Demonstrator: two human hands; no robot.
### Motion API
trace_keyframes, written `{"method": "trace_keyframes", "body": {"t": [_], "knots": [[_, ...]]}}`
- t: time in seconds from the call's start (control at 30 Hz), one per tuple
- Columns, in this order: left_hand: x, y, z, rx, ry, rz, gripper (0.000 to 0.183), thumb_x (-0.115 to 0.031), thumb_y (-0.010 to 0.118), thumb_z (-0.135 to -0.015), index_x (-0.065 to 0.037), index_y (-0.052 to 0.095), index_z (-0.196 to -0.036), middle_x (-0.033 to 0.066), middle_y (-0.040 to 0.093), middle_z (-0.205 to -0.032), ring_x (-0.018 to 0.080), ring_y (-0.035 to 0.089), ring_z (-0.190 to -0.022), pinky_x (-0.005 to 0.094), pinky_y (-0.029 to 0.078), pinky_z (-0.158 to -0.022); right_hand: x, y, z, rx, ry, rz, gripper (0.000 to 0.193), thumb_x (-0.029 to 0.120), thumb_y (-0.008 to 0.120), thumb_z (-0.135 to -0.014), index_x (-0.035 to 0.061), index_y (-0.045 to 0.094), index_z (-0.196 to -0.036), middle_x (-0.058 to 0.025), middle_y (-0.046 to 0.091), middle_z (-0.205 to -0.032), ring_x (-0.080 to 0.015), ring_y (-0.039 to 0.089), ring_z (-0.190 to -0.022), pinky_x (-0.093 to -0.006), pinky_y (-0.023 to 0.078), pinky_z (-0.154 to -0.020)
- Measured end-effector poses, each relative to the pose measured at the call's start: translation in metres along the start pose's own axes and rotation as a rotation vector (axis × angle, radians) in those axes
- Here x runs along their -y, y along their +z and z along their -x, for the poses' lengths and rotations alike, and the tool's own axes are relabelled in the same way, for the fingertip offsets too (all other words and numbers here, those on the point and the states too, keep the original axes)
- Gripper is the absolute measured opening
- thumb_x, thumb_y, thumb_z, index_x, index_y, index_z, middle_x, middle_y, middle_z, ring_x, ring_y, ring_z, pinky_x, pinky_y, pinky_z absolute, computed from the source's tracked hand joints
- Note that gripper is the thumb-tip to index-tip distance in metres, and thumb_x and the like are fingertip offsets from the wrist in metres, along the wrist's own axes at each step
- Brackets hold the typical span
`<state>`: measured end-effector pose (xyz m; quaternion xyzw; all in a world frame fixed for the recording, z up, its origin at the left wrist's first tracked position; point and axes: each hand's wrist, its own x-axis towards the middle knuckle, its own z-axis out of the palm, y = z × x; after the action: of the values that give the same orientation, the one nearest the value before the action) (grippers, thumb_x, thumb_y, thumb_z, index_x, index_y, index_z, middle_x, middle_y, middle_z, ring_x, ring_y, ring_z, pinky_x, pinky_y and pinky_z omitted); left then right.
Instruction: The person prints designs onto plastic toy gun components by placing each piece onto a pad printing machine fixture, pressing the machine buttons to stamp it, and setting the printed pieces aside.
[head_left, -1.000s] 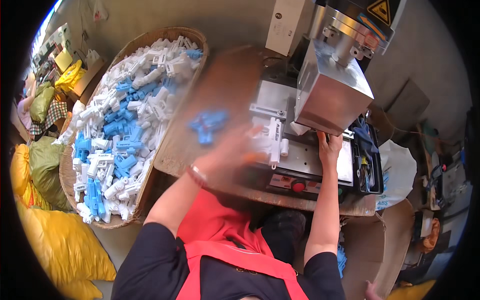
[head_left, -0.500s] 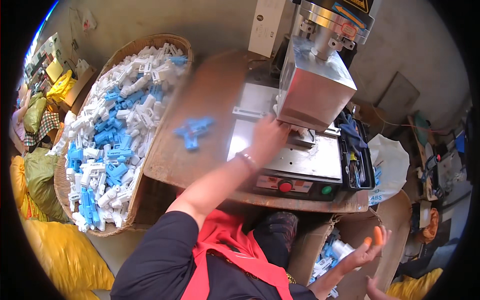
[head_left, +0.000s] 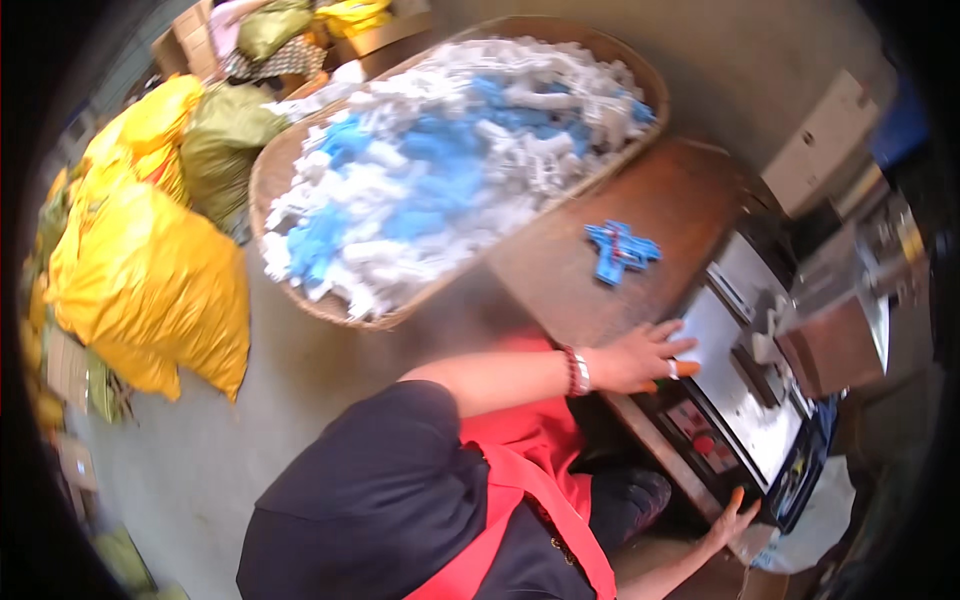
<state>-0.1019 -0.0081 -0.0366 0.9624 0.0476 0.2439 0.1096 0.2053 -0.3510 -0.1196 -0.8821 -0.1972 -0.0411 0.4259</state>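
Note:
My left hand (head_left: 640, 360) is open, its fingers spread over the front left edge of the press machine's metal base plate (head_left: 735, 400). Orange covers sit on some of its fingertips. Down at the machine's front right corner is my right hand (head_left: 733, 522), empty, with fingers apart and an orange-capped finger by the green button. The press's silver block (head_left: 835, 345) hangs over the plate. A white piece (head_left: 766, 338) shows blurred beside the block, above a dark bar fixture (head_left: 753, 374). Left of the machine, a blue toy gun (head_left: 620, 250) lies on the wooden table (head_left: 560, 265).
A long wicker basket (head_left: 385, 320) heaped with white and blue toy guns stands beyond the table. Yellow sacks (head_left: 160, 290) and an olive sack (head_left: 232, 145) sit to the left. A red button (head_left: 703, 443) is on the machine's front. A black tray (head_left: 808, 465) adjoins its right side.
My left hand has drawn back from under the block to the plate's front edge. My right hand has moved from above the carton to the machine's front corner. The view has swung left.

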Motion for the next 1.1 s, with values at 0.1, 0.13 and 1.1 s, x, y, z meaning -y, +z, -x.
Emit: {"method": "trace_keyframes", "body": {"t": [0.1, 0.13, 1.1], "knots": [[0.014, -0.023, 0.023, -0.113, -0.076, 0.16, 0.072, -0.024, 0.072, -0.075, -0.015, 0.04, -0.14, 0.0181, 0.036, -0.144, 0.0423, 0.037, -0.129, 0.0497, 0.037, -0.102, 0.007, 0.011, 0.0, -0.011, -0.032, 0.025, 0.074, 0.044, 0.063, -0.088, -0.0059, 0.04, -0.138, -0.0212, 0.046, -0.138, -0.0299, 0.044, -0.126, -0.0344, 0.031, -0.107], [0.026, -0.043, 0.041, -0.237, -0.092, 0.065, 0.058, -0.02, 0.068, -0.077, -0.011, 0.048, -0.13, 0.019, 0.048, -0.131, 0.0397, 0.047, -0.119, 0.0485, 0.042, -0.095, -0.001, 0.006, -0.001, -0.006, -0.042, 0.029, 0.074, 0.044, 0.063, -0.088, -0.0059, 0.04, -0.138, -0.0212, 0.046, -0.138, -0.0299, 0.044, -0.126, -0.0344, 0.031, -0.107], [-0.012, -0.019, -0.052, -0.063, 0.11, -0.096, 0.059, -0.034, 0.063, -0.083, -0.021, 0.046, -0.138, 0.0157, 0.045, -0.136, 0.036, 0.043, -0.125, 0.0466, 0.035, -0.102, 0.184, 0.097, -0.093, -0.207, -0.796, 0.061, 0.027, 0.016, 0.06, -0.087, 0.0015, 0.057, -0.109, -0.0176, 0.057, -0.113, -0.0383, 0.05, -0.105, -0.0448, 0.039, -0.091]]}}
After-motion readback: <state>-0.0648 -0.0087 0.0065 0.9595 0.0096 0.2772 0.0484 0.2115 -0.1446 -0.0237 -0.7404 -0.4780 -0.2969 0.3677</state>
